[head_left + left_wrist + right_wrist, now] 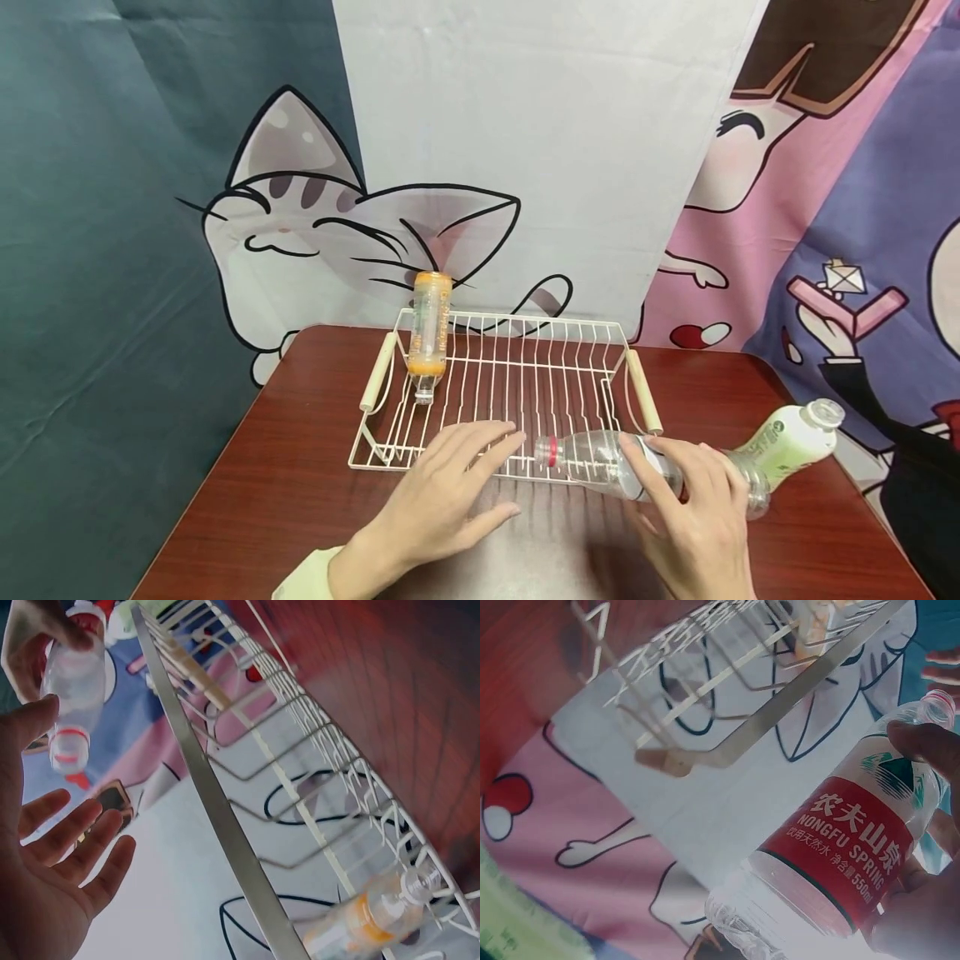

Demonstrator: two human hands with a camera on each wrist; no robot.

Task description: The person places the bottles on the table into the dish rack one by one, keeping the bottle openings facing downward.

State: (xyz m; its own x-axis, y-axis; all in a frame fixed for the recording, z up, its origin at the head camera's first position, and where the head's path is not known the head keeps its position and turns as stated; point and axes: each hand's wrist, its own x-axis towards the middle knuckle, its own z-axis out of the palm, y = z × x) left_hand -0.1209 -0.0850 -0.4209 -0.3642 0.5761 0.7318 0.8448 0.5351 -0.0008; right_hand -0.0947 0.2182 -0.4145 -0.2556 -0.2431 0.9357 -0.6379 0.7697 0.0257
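My right hand grips a clear plastic water bottle with a red and white label, held on its side above the table's front part. The bottle's capless neck, with a red ring, points left toward my left hand. That left hand holds nothing; its fingers are spread and extended, a short gap from the bottle mouth. Behind both hands stands a white wire rack with wooden handles. An orange-and-clear bottle leans in the rack's left end, neck down toward me.
A green and white bottle stands at the right, partly behind the held bottle. The reddish-brown table has its back edge against a printed cloth with cartoon figures, and more cloth hangs on both sides.
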